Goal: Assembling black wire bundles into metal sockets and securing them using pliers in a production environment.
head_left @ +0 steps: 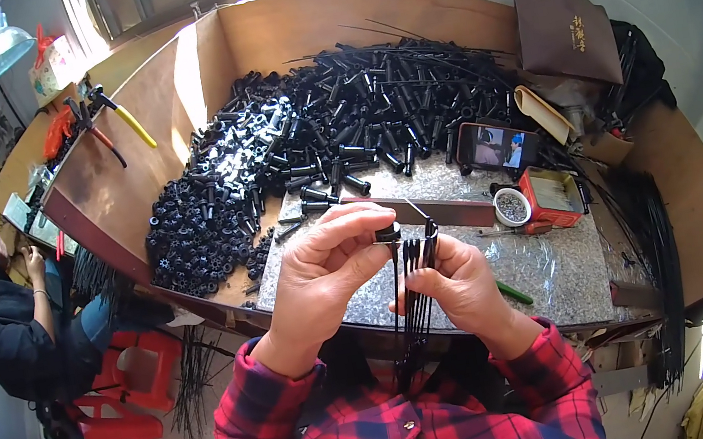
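My left hand (321, 261) pinches a small round black plastic part (388, 233) between thumb and fingertips. Thin black rods (410, 288) hang down below it in front of my chest. Close beside it, my right hand (463, 284) is closed round the upper part of this bundle of rods, thumb pressed across them. Both hands are raised over the front edge of the speckled stone worktop (552, 266). Whether one rod is seated in the round part cannot be made out.
Black tubular parts (369, 97) lie heaped at the back, small black ringed parts (190, 245) at left. A reddish-brown bar (451, 211), phone (495, 147), white cup (511, 207) and red box (553, 195) lie beyond my hands. Another person (7, 311) sits far left.
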A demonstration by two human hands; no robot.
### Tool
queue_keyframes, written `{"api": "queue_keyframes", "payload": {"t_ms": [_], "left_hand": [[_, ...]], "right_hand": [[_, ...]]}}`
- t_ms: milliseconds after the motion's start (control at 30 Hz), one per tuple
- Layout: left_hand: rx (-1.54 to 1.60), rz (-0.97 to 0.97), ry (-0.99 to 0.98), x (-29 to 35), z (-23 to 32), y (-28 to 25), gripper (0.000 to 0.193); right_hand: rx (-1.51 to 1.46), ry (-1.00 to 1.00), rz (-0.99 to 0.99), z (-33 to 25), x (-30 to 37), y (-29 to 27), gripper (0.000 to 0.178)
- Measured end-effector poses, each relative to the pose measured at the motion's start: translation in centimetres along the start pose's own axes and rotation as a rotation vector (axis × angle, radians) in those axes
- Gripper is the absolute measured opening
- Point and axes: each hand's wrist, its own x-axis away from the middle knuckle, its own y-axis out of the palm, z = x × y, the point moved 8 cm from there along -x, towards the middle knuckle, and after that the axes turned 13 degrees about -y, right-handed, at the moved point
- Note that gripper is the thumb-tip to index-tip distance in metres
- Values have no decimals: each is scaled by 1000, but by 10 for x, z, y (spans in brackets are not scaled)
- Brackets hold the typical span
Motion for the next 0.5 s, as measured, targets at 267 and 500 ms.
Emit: {"api": "queue_keyframes", "payload": {"t_ms": [267,500], "left_hand": [[-6,-35,-14,-1,3,2,31],[41,-47,6,-2,1,7,25]], "right_hand": [[-60,21,13,0,-2,4,12],[-23,-8,-36,1,-3,7,21]]}}
